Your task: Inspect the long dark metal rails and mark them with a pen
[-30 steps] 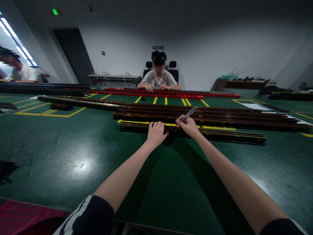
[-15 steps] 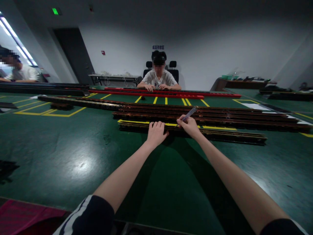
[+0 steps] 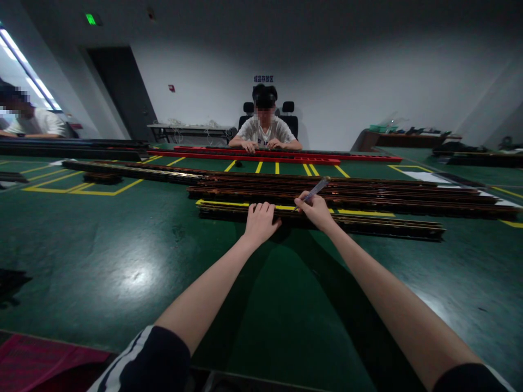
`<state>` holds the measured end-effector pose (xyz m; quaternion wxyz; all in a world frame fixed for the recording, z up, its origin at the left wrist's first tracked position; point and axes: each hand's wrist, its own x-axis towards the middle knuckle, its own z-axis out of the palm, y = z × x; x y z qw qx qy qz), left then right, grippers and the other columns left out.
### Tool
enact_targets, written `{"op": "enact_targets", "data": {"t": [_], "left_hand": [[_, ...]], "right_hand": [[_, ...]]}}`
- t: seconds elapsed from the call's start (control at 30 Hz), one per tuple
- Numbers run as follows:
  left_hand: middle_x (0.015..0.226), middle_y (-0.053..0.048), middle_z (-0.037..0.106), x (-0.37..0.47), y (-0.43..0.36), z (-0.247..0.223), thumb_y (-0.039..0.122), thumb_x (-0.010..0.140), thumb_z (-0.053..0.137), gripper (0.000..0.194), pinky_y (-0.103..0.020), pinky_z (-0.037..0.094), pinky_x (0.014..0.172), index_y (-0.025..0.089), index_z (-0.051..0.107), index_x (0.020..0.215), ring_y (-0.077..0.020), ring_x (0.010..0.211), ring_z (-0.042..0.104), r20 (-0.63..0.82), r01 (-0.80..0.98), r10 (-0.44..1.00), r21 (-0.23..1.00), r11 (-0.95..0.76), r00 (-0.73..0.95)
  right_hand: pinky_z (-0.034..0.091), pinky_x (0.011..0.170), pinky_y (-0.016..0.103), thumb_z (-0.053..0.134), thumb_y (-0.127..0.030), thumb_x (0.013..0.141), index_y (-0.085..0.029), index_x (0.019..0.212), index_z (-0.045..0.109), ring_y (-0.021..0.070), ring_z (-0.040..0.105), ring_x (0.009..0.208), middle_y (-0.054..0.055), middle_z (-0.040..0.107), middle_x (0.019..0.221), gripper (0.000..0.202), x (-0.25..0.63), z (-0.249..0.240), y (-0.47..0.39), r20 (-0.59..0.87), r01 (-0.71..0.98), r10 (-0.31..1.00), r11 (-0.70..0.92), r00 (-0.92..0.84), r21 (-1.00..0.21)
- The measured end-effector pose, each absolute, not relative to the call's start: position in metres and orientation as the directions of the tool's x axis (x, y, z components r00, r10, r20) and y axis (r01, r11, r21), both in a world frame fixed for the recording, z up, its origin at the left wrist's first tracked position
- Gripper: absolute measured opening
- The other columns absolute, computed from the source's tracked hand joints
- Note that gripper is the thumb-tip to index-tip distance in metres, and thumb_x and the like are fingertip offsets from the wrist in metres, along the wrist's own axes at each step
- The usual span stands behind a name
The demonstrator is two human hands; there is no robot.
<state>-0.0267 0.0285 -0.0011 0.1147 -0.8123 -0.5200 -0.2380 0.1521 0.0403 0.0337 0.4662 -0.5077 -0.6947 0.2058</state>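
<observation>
— item one, the long dark rail point(image 3: 392, 226): location?
— on the green surface point(image 3: 163, 234), just our side of the row of rails point(image 3: 368, 197). left hand point(image 3: 260, 220) laid over it; gripping or resting, we cannot tell. right hand point(image 3: 314, 209) closed on a slim clear-handled tool point(image 3: 317, 188), tip low, contact unclear.
— step?
— fine tool work, we judge; next move calls for steady rail, light touch.

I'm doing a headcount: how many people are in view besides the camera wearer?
2: one person sits across the table, near the middle of the view; another person is at far left, cut off by the picture's edge. Others may be out of view.
</observation>
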Motion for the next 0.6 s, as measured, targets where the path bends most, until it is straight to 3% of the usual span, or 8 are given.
{"op": "enact_targets", "data": {"t": [0.6], "left_hand": [[0.113, -0.010, 0.065, -0.0269, 0.0284, -0.0016, 0.035, 0.088, 0.050, 0.033, -0.045, 0.039, 0.098, 0.017, 0.060, 0.115, -0.0260, 0.106, 0.058, 0.515, 0.893, 0.780, 0.061, -0.447, 0.355]], "right_hand": [[0.045, 0.061, 0.030, 0.056, -0.037, 0.075, -0.022, 0.064, 0.053, 0.0176, 0.058, 0.056, 0.001, 0.059, 0.053, 0.019, 0.1545, 0.0318, 0.0421, 0.428, 0.489, 0.902, 0.401, -0.062, -0.775]]}}
